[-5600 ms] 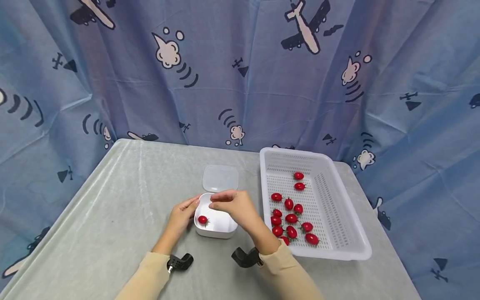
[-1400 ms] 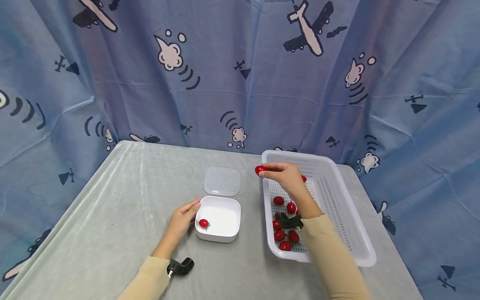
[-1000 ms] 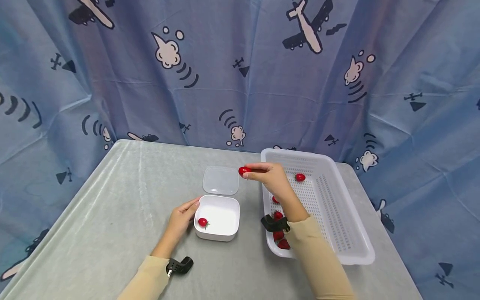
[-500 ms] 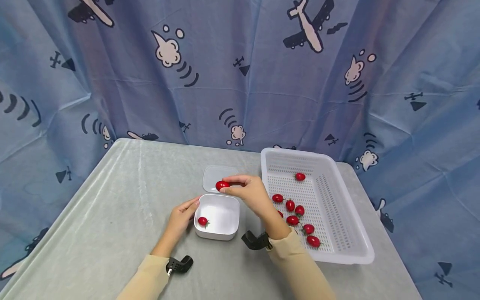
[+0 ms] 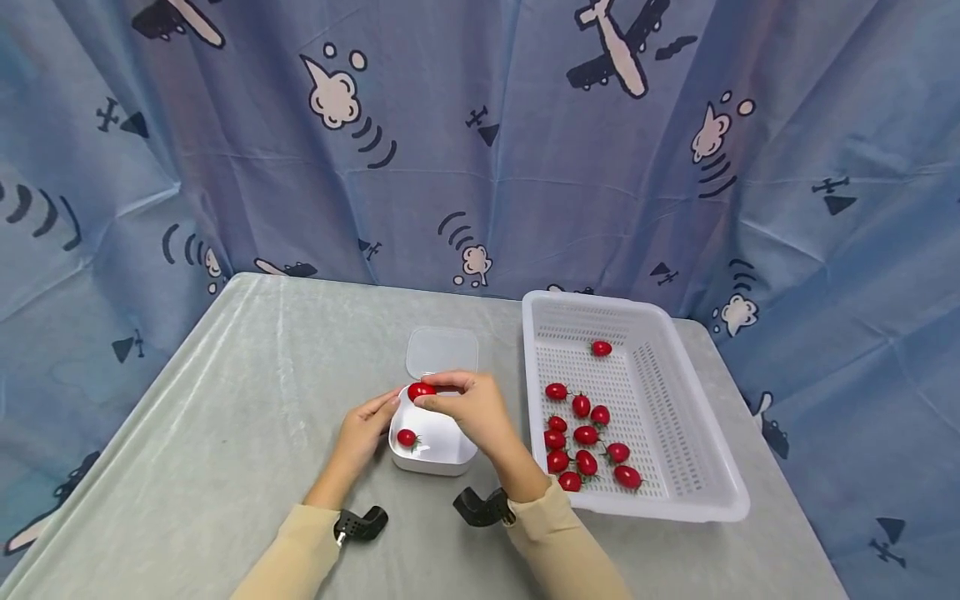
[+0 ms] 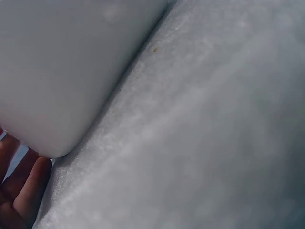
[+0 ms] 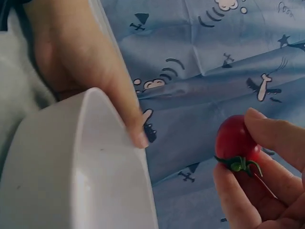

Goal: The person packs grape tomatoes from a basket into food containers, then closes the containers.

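My right hand pinches a red cherry tomato between thumb and fingers, above the back left corner of a small white box. In the right wrist view the tomato shows its green stalk and is apart from the box's rim. My left hand holds the box at its left side near the back corner. Its fingers touch the box's corner in the left wrist view. Another cherry tomato lies inside, at the box's left.
A white perforated basket stands on the right, with several cherry tomatoes mostly in its left half. Behind the box lies a translucent lid. Pale cloth covers the table, and a patterned blue curtain hangs behind.
My right hand has brought the pinched tomato leftward from the basket, past the lid, and lowered it over the box. The left hand has stayed on the box.
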`<state>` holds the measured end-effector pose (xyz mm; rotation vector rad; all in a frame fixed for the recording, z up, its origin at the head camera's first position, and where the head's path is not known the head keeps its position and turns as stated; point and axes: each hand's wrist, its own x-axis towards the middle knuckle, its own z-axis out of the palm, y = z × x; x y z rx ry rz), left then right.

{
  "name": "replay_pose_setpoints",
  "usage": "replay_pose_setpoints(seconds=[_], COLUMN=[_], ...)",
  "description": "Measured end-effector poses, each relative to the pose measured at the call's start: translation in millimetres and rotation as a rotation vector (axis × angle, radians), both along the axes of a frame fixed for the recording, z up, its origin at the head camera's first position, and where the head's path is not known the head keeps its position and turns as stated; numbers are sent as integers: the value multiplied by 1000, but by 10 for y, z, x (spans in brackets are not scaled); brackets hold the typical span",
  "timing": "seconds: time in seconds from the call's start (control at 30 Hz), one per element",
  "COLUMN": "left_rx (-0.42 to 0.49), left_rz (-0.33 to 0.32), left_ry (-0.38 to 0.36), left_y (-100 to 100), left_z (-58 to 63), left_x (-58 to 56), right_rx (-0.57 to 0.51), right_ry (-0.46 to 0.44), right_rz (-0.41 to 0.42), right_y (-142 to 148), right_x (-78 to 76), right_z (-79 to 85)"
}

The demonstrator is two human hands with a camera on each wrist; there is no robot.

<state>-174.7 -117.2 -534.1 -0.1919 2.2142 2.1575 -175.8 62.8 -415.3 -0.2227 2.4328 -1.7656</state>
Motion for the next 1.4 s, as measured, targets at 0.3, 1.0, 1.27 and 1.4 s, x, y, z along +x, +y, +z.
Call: replay_pose_setpoints(seconds=[0.3, 1.0, 1.27, 1.4], left_rx=[28, 64, 55, 56], left_rz=[-2, -9, -13, -15], left_ry=[14, 6, 11, 18], left_y=[2, 2, -4, -1], left_z=[25, 18, 5, -3], left_x=[-3, 3, -6, -12], right_rx=[125, 427, 415, 421], right_ry=[1, 37, 46, 49], right_rz=[8, 7, 10, 12], right_y=[-74, -310, -338, -349], right_x=[-81, -118, -124, -136], right_z=[-249, -511, -580, -614])
